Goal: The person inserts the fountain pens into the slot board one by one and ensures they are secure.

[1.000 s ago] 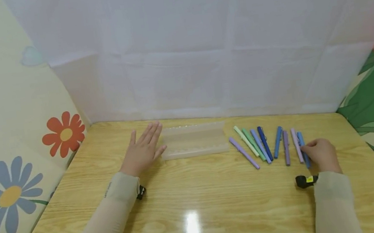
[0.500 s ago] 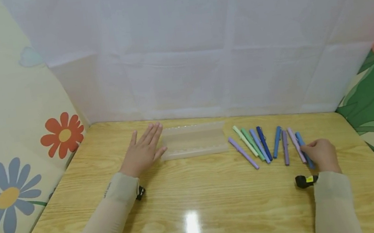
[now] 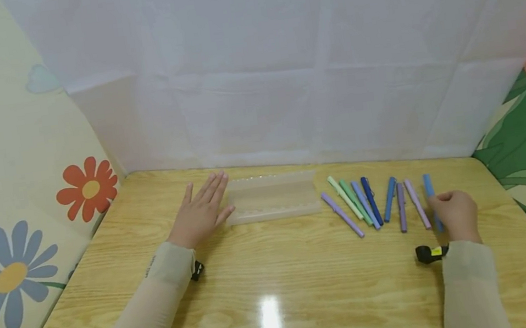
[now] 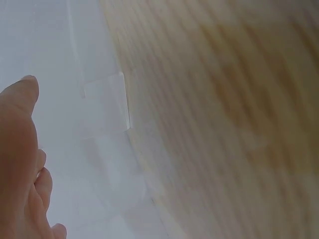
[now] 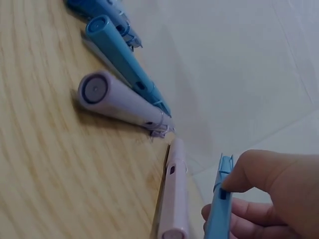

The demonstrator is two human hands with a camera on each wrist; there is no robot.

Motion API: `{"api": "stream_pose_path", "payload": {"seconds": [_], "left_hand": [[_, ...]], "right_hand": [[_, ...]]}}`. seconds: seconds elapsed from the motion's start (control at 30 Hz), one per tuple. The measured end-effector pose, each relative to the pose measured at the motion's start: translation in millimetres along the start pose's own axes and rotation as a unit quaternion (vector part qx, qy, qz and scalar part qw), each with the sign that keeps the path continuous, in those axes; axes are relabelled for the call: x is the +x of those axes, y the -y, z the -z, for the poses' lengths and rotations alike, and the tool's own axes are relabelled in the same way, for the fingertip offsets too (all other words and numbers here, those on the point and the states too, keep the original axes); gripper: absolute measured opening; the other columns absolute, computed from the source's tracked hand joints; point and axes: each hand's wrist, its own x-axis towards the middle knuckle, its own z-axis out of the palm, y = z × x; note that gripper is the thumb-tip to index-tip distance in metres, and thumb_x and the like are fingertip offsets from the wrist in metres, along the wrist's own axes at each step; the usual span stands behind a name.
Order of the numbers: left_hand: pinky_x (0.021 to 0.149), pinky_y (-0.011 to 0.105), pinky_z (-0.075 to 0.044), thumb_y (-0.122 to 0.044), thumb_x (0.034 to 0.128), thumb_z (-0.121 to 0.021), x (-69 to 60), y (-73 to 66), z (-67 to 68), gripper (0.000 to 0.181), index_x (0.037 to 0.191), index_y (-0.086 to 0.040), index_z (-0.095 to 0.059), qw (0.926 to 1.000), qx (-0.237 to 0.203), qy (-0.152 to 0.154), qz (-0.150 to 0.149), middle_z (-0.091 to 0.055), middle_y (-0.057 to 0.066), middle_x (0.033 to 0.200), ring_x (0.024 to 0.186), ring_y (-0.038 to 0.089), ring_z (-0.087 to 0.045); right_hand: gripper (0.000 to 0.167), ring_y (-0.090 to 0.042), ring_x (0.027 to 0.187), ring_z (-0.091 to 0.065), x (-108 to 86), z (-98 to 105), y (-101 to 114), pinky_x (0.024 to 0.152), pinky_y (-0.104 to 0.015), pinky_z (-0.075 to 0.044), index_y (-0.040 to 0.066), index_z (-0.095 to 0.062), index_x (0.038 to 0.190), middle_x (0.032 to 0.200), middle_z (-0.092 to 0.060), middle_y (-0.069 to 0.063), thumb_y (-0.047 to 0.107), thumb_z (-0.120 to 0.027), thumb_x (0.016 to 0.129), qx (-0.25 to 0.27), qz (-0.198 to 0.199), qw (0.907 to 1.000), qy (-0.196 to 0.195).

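My right hand [image 3: 456, 213] pinches a light blue pen [image 5: 218, 214] between thumb and fingers at the right end of a row of pens. Just left of it lies a pale pink-lilac pen [image 3: 417, 203], then a purple pen [image 3: 402, 208] and a blue pen [image 3: 390, 200]. Flat with straight fingers, my left hand [image 3: 199, 213] rests at the left end of a clear plastic tray [image 3: 274, 214]. In the left wrist view the tray's corner [image 4: 107, 99] shows beside the thumb; whether the fingertips press on it I cannot tell.
Between the tray and the held pen lie several more pens: a light purple pen [image 3: 343, 215], a pale green pen [image 3: 345, 197], a green pen [image 3: 356, 203] and a dark blue pen [image 3: 371, 201]. A white cloth [image 3: 251, 77] hangs behind the wooden table [image 3: 309, 291].
My right hand has drawn the light blue pen slightly right, apart from the pink-lilac pen, which has tilted. The left hand has stayed in place.
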Motion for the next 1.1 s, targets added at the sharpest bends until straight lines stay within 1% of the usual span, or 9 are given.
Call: {"api": "stream_pose_path", "payload": {"seconds": [0.23,0.33,0.5,0.6,0.67,0.8,0.87,1.0,1.1], "left_hand": [[0.122,0.061,0.003,-0.045,0.1077,-0.044,0.2,0.7,-0.8,0.077,0.163,-0.004,-0.009,1.0000,0.003,0.002,0.001,-0.011,0.012,0.169,0.156,0.031,-0.011],[0.122,0.060,0.004,-0.045,0.1078,-0.044,0.3,0.5,-0.4,0.077,0.163,-0.004,-0.009,1.0000,0.002,0.001,0.001,-0.011,0.012,0.169,0.156,0.031,-0.011],[0.123,0.060,0.003,-0.044,0.1079,-0.045,-0.3,-0.4,1.1,0.076,0.163,-0.004,-0.010,1.0000,-0.003,-0.003,0.000,-0.012,0.013,0.169,0.155,0.031,-0.012],[0.122,0.061,0.002,-0.042,0.1077,-0.046,-1.1,-0.6,1.6,0.076,0.162,-0.003,-0.011,1.0000,-0.005,-0.009,-0.001,-0.013,0.014,0.168,0.155,0.032,-0.014],[0.122,0.062,0.001,-0.042,0.1077,-0.046,-1.4,-0.7,2.0,0.076,0.162,-0.003,-0.011,0.9999,-0.004,-0.012,-0.003,-0.014,0.014,0.168,0.155,0.033,-0.014],[0.122,0.061,0.001,-0.043,0.1078,-0.046,-1.0,-0.5,1.0,0.076,0.162,-0.003,-0.011,1.0000,0.000,-0.007,-0.001,-0.013,0.014,0.168,0.155,0.032,-0.013],[0.123,0.061,0.001,-0.044,0.1078,-0.045,-0.6,-0.7,0.6,0.076,0.162,-0.003,-0.011,1.0000,0.001,-0.003,0.000,-0.013,0.013,0.169,0.155,0.031,-0.012],[0.123,0.059,0.003,-0.045,0.1078,-0.045,-1.2,-1.4,0.8,0.076,0.163,-0.004,-0.010,1.0000,-0.002,0.003,0.006,-0.012,0.012,0.169,0.156,0.029,-0.010],[0.123,0.059,0.004,-0.044,0.1079,-0.044,-2.0,-2.0,1.8,0.076,0.163,-0.005,-0.010,1.0000,-0.005,0.004,0.007,-0.011,0.012,0.169,0.156,0.029,-0.010]], "right_hand": [[0.047,-0.010,0.076,-0.060,-1.0,3.6,7.3,0.058,-0.017,-0.049,-0.013,-0.061,0.128,0.109,-0.068,-0.024,0.025,-0.057,0.100,0.073,0.011,0.9972,0.012],[0.050,0.001,0.074,-0.057,-1.8,3.5,11.6,0.063,-0.014,-0.052,-0.011,-0.058,0.134,0.116,-0.066,-0.021,0.028,-0.057,0.102,0.114,0.005,0.9930,0.033],[0.058,0.003,0.084,-0.057,-1.5,1.6,17.1,0.072,-0.013,-0.055,-0.008,-0.051,0.143,0.134,-0.058,-0.022,0.034,-0.055,0.104,0.154,-0.009,0.9843,0.085],[0.059,0.002,0.087,-0.059,-1.4,-0.3,20.7,0.074,-0.015,-0.055,-0.006,-0.050,0.145,0.127,-0.063,-0.013,0.035,-0.058,0.103,0.172,-0.003,0.9786,0.112],[0.057,0.004,0.089,-0.061,-2.0,-2.3,23.8,0.076,-0.015,-0.055,-0.004,-0.050,0.145,0.115,-0.067,0.001,0.033,-0.061,0.102,0.198,0.000,0.9717,0.129],[0.053,0.005,0.089,-0.065,-3.4,-7.1,28.1,0.078,-0.015,-0.056,-0.004,-0.052,0.144,0.095,-0.067,0.020,0.021,-0.066,0.100,0.274,0.021,0.9491,0.154],[0.043,0.003,0.089,-0.067,-4.3,-9.9,29.8,0.079,-0.016,-0.056,-0.001,-0.059,0.138,0.093,-0.069,0.020,0.014,-0.068,0.099,0.325,0.031,0.9290,0.174],[0.017,-0.001,0.089,-0.069,-6.0,-16.0,34.8,0.080,-0.018,-0.057,0.018,-0.075,0.109,0.094,-0.073,0.014,0.008,-0.068,0.097,0.412,0.022,0.8845,0.219],[0.024,-0.003,0.088,-0.069,-8.4,-19.9,39.5,0.079,-0.019,-0.058,0.028,-0.077,0.092,0.093,-0.073,0.011,0.006,-0.068,0.098,0.443,0.004,0.8643,0.238]]}}
